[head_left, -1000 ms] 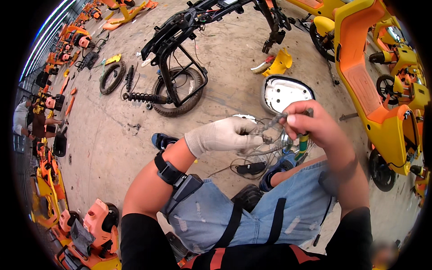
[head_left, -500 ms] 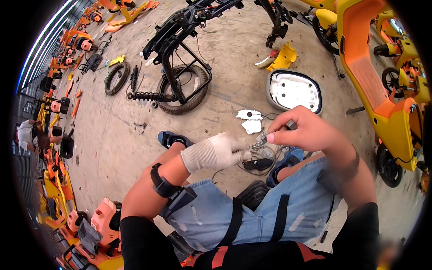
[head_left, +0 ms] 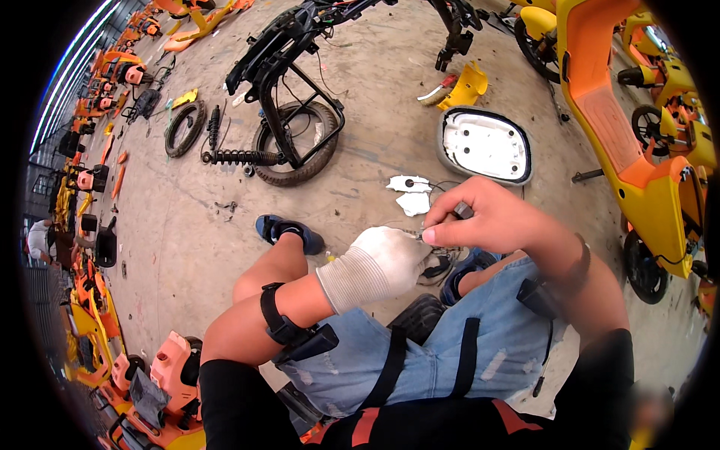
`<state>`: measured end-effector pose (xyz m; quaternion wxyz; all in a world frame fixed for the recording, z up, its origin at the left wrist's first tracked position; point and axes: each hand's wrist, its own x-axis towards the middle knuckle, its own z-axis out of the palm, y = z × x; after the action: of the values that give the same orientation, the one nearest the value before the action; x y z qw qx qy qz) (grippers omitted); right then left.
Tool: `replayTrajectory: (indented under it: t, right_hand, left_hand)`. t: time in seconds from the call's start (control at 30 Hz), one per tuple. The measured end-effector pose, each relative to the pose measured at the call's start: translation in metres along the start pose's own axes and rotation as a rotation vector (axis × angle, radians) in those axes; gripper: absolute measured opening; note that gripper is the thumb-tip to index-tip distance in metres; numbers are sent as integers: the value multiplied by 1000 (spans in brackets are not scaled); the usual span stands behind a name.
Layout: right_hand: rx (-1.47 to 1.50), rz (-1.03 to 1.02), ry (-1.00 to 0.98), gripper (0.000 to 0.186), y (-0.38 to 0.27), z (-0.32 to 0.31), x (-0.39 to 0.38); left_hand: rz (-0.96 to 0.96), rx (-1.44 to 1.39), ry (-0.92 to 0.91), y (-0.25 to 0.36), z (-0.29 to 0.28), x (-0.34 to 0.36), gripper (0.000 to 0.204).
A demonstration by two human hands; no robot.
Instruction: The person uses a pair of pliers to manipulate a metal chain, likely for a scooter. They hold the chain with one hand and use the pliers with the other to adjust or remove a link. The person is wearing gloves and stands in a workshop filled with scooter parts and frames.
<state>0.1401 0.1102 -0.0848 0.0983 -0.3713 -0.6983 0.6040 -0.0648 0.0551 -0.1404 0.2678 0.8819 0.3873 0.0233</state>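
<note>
1. The person's left hand [head_left: 381,261], gloved, reaches in from the lower left, wrist nearly level and knuckles up. Its fingers curl inward; their tips are hidden, so what they grip cannot be told.
2. Between the hands, a bit of thin grey cord [head_left: 413,233] shows just beside the right thumb tip. Handling this cord seems to be the step in hand; the next move seems to call for a steady left hand and fine fingertip control.
3. Dark wires [head_left: 444,264] show below the hands, partly covered.
4. The right hand [head_left: 491,216], bare, comes from the right with its wrist bent inward. Thumb and forefinger are close together, and a dark piece [head_left: 463,211] sits in its grasp.
</note>
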Motion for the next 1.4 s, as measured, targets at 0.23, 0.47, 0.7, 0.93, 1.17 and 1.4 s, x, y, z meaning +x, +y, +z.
replayTrajectory:
  t: [0.23,0.47,0.7,0.93,1.17,1.4]
  right_hand:
    - [77,180,23,27,-8,-9,-3]
    - [96,142,31,30,-2,-7,-4]
    - [-45,99,19,38,6,-13,-5]
    - [-20,128,-98,42,-4,-10,-6]
    - [-70,19,-185,46,-9,-8,-14]
    - [-117,14,-336,28,-4,-1,-15]
  left_hand:
    - [53,-43,107,11,-2,-10,16]
    - [149,-11,223,21,-10,-15,17]
    - [306,186,324,21,-25,-19,30]
    - [446,396,484,25,-35,-23,29]
    - [574,467,570,29,-41,-22,33]
    - [653,422,520,37,-42,-12,32]
